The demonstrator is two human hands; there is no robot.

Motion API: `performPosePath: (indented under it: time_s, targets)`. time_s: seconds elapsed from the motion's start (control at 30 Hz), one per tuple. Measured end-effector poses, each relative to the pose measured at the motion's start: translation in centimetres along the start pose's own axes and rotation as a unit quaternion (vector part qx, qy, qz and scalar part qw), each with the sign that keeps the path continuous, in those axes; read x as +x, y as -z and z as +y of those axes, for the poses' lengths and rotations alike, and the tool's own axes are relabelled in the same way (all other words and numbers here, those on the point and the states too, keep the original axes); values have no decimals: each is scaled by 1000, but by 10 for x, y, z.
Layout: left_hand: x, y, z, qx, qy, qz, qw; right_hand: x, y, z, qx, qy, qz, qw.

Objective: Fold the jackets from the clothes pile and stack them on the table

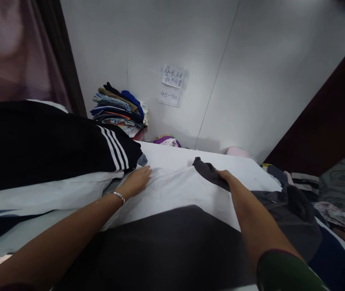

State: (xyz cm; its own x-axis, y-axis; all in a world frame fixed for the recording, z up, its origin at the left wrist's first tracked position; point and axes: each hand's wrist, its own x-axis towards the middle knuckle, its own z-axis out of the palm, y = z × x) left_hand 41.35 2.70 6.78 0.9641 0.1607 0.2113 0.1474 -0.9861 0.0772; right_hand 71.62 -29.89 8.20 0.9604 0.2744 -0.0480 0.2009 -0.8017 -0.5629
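Note:
A grey-and-white long garment (172, 238) lies spread before me, its upper panel white and its lower panel dark grey. My left hand (136, 180), with a bracelet at the wrist, rests flat on the white part's left edge, fingers stretched out. My right hand (225, 177) is closed on a dark grey strip (208, 169) of the garment at its upper right; most of its fingers are hidden behind the hand and cloth. More dark grey fabric (290, 218) lies bunched right of my right forearm.
Black clothing with three white stripes (54, 145) is heaped at the left. Behind it rises a stack of folded clothes (119, 107) by the wall. The white table (239, 165) ends near more clothes (304, 182) at the right. Two paper notes (174, 77) hang on the wall.

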Motion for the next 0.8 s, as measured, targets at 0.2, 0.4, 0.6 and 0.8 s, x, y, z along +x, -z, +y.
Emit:
performPosePath:
  time_s: [0.2, 0.4, 0.6, 0.8]
  targets:
    - [24, -1, -1, 42, 104, -74, 991, -39, 23, -12, 167, 71, 35, 983]
    - [35, 4, -7, 13, 150, -137, 979, -181, 51, 32, 171, 259, -213, 926]
    - [36, 16, -3, -14, 155, -171, 973, -208, 40, 52, 246, 91, -236, 936]
    - [27, 34, 9, -16, 152, -156, 976, -135, 18, 0, 249, -44, -165, 953]
